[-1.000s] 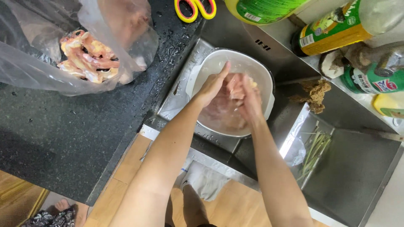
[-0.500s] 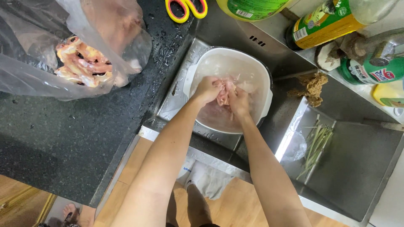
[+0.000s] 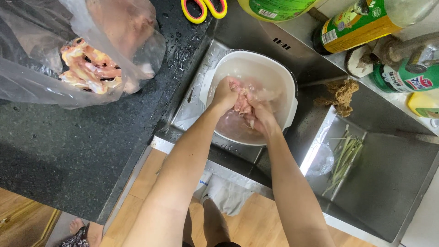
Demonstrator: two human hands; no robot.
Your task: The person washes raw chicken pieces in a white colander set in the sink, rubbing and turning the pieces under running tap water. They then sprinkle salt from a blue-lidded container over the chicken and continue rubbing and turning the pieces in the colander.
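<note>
Both hands, left [image 3: 225, 94] & right [image 3: 261, 120], grip raw meat [image 3: 242, 101] in white bowl [image 3: 279, 73]; fingertips partly hidden.

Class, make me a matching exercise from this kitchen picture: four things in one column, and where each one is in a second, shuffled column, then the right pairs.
Things:
1. scissors
2. plastic bag
3. green stalks
4. white bowl

Places:
A. in the deep sink basin
B. on the black counter, holding raw meat
C. at the top edge, yellow handles showing
D. around both hands and the meat

Pairs: 1-C, 2-B, 3-A, 4-D
</note>
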